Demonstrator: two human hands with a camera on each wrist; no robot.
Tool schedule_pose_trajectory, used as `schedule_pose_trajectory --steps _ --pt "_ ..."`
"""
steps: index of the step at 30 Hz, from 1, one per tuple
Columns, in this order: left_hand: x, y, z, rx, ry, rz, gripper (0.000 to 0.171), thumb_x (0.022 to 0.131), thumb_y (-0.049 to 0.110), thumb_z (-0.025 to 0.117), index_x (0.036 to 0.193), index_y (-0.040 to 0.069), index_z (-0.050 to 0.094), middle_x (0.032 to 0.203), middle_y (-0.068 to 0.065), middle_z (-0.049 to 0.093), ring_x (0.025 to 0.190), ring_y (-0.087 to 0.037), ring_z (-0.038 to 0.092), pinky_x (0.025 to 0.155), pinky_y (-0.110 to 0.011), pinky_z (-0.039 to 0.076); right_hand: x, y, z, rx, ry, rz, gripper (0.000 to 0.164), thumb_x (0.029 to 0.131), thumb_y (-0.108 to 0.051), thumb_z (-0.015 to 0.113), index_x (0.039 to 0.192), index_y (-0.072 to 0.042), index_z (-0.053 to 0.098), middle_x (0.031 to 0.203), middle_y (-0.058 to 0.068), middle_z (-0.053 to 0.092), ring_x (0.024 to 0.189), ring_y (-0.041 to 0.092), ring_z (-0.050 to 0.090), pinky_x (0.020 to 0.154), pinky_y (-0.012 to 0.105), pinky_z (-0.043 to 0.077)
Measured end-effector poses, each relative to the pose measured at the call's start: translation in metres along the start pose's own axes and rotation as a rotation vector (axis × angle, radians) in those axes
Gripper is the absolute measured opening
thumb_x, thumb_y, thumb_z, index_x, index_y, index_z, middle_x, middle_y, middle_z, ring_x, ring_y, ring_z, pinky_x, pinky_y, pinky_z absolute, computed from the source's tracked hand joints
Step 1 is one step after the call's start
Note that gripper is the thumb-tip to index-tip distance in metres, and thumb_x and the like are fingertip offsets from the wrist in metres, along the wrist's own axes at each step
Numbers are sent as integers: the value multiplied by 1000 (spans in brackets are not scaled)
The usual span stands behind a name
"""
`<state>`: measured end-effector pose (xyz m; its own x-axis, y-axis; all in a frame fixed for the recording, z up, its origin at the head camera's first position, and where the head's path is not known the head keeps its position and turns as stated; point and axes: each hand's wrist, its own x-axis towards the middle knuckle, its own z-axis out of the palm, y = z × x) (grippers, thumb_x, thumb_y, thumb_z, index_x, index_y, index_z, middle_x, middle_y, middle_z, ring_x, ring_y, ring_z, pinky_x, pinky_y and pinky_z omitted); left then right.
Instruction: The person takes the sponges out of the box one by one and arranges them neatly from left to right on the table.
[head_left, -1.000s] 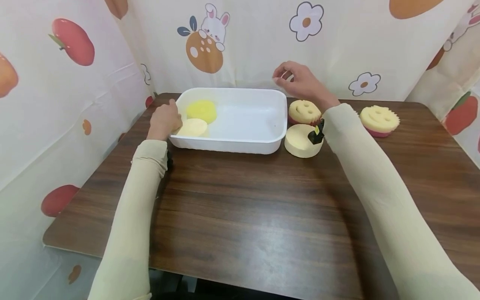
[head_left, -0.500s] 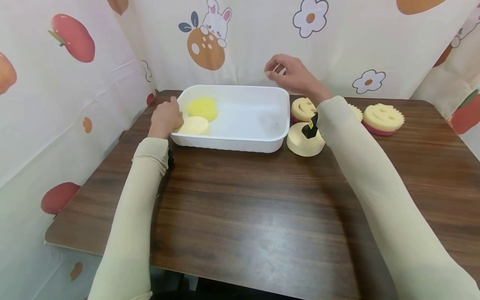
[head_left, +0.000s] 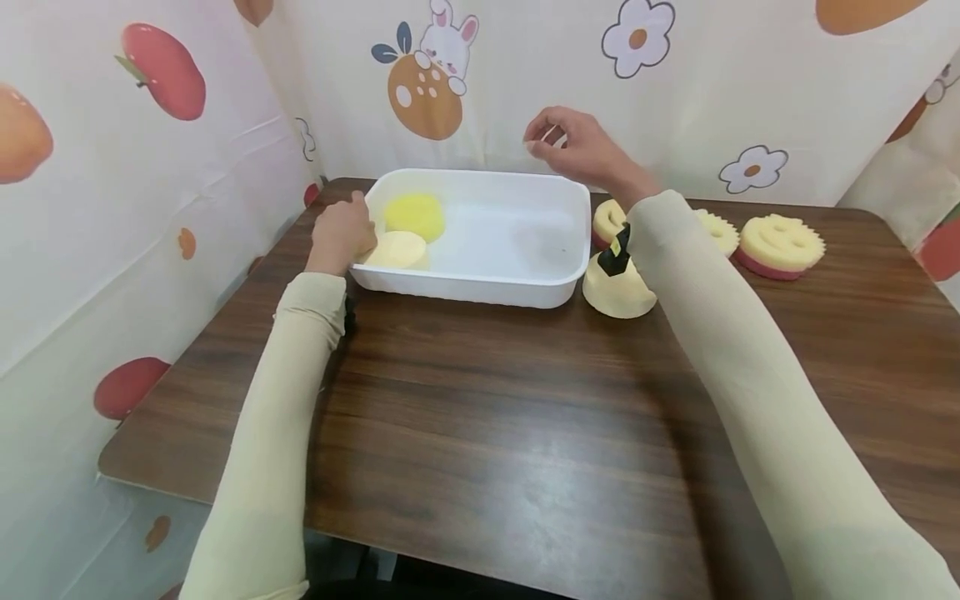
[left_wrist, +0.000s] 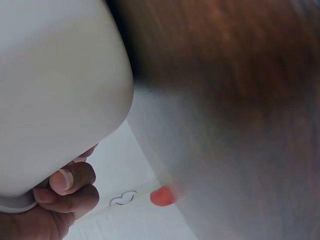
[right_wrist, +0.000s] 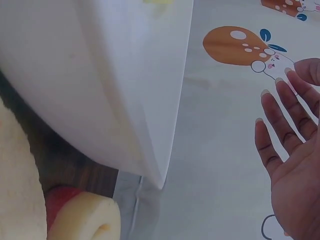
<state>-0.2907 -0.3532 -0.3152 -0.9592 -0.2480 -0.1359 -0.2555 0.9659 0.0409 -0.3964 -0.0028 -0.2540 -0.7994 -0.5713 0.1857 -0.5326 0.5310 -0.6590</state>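
Note:
My left hand [head_left: 343, 232] grips the left rim of a white plastic tray [head_left: 480, 287]. In the left wrist view the fingers [left_wrist: 75, 197] curl below the rim against the outer wall [left_wrist: 60, 100]. Inside the tray's left end lie a bright yellow round sponge [head_left: 415, 217] and a cream round sponge [head_left: 397, 250]. My right hand [head_left: 573, 146] hovers over the tray's back right corner, holding nothing. Its fingers look loosely spread in the right wrist view, beside the tray [right_wrist: 150, 100]. The inner side of the left hand is hidden in the head view.
Right of the tray, partly behind my right forearm, sit a cream round sponge [head_left: 617, 296] and a smiley-face sponge [head_left: 606, 223]. Further right are two more smiley sponges, one with a pink base [head_left: 780, 247]. A printed curtain [head_left: 510, 75] backs the wooden table [head_left: 480, 417].
My right hand has drifted left and slightly up over the tray's back right corner. The left hand keeps its grip on the rim. The head view has shifted slightly.

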Motion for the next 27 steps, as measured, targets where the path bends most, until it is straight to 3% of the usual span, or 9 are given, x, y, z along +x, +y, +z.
schedule_pose_trajectory --steps 27 --pt "2 -2 2 15 -4 1 67 103 27 35 154 -7 10 128 -33 56 108 -45 60 95 -56 50 21 -17 18 29 3 2 31 102 -36 50 123 -15 60 132 1 57 119 14 51 96 35 45"
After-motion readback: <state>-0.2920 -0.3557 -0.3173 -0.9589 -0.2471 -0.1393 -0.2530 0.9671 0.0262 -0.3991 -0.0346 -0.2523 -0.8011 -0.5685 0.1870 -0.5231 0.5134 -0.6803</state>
